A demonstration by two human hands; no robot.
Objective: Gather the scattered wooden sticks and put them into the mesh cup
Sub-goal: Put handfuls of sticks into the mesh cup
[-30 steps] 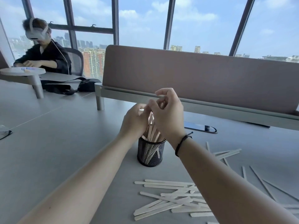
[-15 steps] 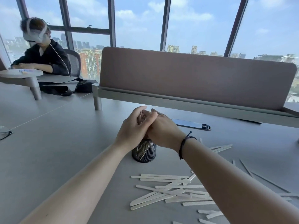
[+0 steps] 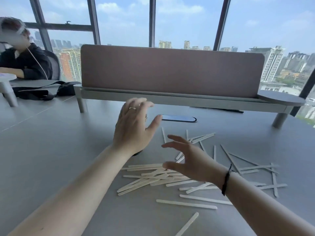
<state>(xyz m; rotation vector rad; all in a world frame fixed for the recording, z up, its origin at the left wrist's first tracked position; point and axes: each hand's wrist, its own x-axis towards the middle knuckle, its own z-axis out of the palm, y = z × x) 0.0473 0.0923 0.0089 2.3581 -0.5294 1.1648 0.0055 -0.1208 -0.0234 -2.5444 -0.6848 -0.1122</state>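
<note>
Left hand [image 3: 132, 126] raised at frame centre, fingers spread, grip empty; right hand [image 3: 189, 159] open, empty, over roughly thirty scattered wooden sticks [image 3: 153, 178] on table [image 3: 51, 150]

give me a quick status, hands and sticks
Both hands open, empty: left hand raised, hiding most of the cup; right hand spread over the sticks. Many sticks loose on table. Nothing in the way.

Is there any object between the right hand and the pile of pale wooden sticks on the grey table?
Nothing visible: the open right hand hovers directly above the pale wooden sticks.
</note>
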